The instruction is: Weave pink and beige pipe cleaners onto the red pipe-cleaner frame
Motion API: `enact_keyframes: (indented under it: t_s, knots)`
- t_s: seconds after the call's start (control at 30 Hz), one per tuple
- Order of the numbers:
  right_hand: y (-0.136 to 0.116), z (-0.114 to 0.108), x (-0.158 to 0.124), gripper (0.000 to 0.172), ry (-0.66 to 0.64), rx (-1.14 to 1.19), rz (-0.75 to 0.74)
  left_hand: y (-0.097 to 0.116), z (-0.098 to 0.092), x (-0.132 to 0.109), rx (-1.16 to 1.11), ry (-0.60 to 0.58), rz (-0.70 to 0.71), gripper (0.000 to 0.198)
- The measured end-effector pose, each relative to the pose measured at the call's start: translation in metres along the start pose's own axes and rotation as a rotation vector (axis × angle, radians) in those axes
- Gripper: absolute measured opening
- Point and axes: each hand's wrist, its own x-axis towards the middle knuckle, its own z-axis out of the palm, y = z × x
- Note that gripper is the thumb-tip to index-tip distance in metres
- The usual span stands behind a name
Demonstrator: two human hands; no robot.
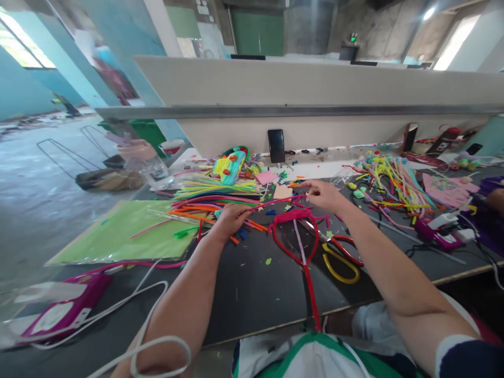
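Observation:
My left hand [230, 218] rests knuckles-up on a spread of coloured pipe cleaners [214, 197], its fingers curled around one end of a thin pink pipe cleaner [275, 202]. My right hand [325, 194] pinches the other end of that pink strand, stretched between both hands. Just in front of them lies a red pipe-cleaner loop shape [299, 239] with a pink top and a long red stem running toward me. Scissors with red and yellow handles [340, 257] lie beside it under my right forearm.
A green sheet in plastic [118, 233] lies at left; a pink glue gun [65, 310] with white cable sits near the front-left edge. More pipe cleaners [389, 181] and a second glue gun [437, 233] lie right. A phone [276, 145] leans against the divider.

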Motion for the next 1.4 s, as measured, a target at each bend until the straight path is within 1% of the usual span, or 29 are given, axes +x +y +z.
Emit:
enact_keyframes:
  t_s: [0.03,0.1,0.17,0.23,0.33,0.47,0.5,0.57,0.63,0.7,0.73,0.77,0.87,0.97,1.0,1.07,1.1,1.17,1.23,1.3,1.33,1.4]
  knots:
    - [0.010,-0.004,-0.007,0.044,0.066,0.089,0.014,0.007,-0.002,0.001,-0.019,-0.001,-0.002,0.029]
    - [0.029,-0.004,-0.018,0.038,0.171,0.321,0.046,0.022,-0.004,0.004,-0.068,0.001,-0.021,0.032]
    - [0.045,0.001,-0.026,0.033,0.285,0.590,0.078,0.036,-0.007,0.005,-0.129,-0.007,-0.042,0.034]
    - [0.057,0.007,-0.031,0.031,0.347,0.780,0.090,0.045,-0.009,0.005,-0.176,-0.049,-0.057,0.036]
    - [0.069,0.008,-0.035,0.029,0.409,0.913,0.082,0.043,-0.014,0.005,-0.185,-0.126,-0.079,0.037]
    - [0.075,0.000,-0.037,0.026,0.551,1.036,0.024,0.028,-0.022,0.005,-0.035,-0.197,-0.060,0.035]
    - [0.076,-0.003,-0.037,0.026,0.575,1.059,0.003,0.027,-0.024,0.005,0.018,-0.195,-0.044,0.034]
    - [0.075,-0.005,-0.038,0.026,0.598,1.064,-0.034,0.031,-0.029,0.007,0.105,-0.132,-0.009,0.034]
    - [0.073,-0.004,-0.039,0.027,0.588,1.020,-0.053,0.046,-0.032,0.009,0.146,-0.028,0.023,0.042]
    - [0.068,0.002,-0.040,0.027,0.551,0.984,-0.056,0.067,-0.033,0.012,0.146,-0.001,0.055,0.051]
    - [0.066,0.005,-0.041,0.027,0.521,0.982,-0.053,0.078,-0.030,0.013,0.135,0.015,0.071,0.052]
    - [0.063,0.009,-0.041,0.026,0.484,0.986,-0.054,0.089,-0.027,0.013,0.116,0.016,0.096,0.051]
    - [0.056,0.020,-0.042,0.023,0.364,0.959,-0.054,0.114,-0.006,0.011,-0.002,-0.080,0.184,0.045]
    - [0.055,0.025,-0.043,0.022,0.267,0.864,-0.035,0.125,0.013,0.007,-0.169,-0.111,0.193,0.037]
    - [0.056,0.026,-0.044,0.024,0.228,0.822,-0.027,0.126,0.016,0.006,-0.203,-0.116,0.186,0.035]
    - [0.061,0.025,-0.043,0.031,0.154,0.700,-0.030,0.124,0.014,0.006,-0.232,-0.117,0.157,0.030]
    - [0.064,0.025,-0.042,0.034,0.134,0.604,-0.042,0.121,0.009,0.007,-0.233,-0.115,0.136,0.028]
    - [0.068,0.028,-0.040,0.038,0.127,0.325,-0.052,0.112,-0.003,0.010,-0.219,-0.137,0.069,0.026]
    - [0.071,0.035,-0.037,0.036,0.121,-0.012,-0.006,0.100,-0.015,0.013,-0.186,-0.192,-0.029,0.025]
    - [0.071,0.044,-0.034,0.032,0.076,-0.281,0.065,0.087,-0.024,0.015,-0.129,-0.247,-0.131,0.024]
    - [0.070,0.048,-0.032,0.031,0.053,-0.368,0.088,0.081,-0.026,0.016,-0.103,-0.268,-0.172,0.024]
    - [0.068,0.055,-0.029,0.031,0.031,-0.450,0.100,0.073,-0.028,0.016,-0.071,-0.311,-0.233,0.024]
